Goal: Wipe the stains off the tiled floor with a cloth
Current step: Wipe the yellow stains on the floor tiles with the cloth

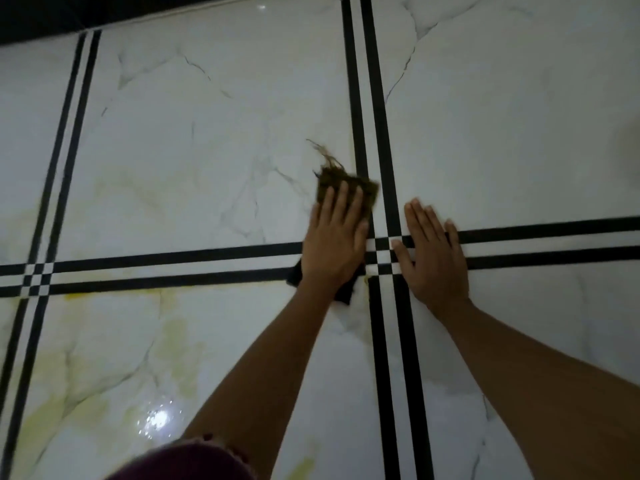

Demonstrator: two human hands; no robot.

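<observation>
Most of the cloth (349,188) is covered by the left hand (334,249) pressed flat on it; only a frayed olive end past the fingertips and dark corners beside the wrist are exposed, so its full outline cannot be told. The loose threads beyond the fingertips are smeared by motion blur. The floor (207,140) under both palms is hidden, including part of the black line crossing between the left hand and the right hand (433,258). Both forearms are cut off by the lower edge. A dark red fabric (183,462) below the left forearm is cropped and cannot be identified. Yellowish stains (104,341) well left of the cloth are faint, edges unclear.
</observation>
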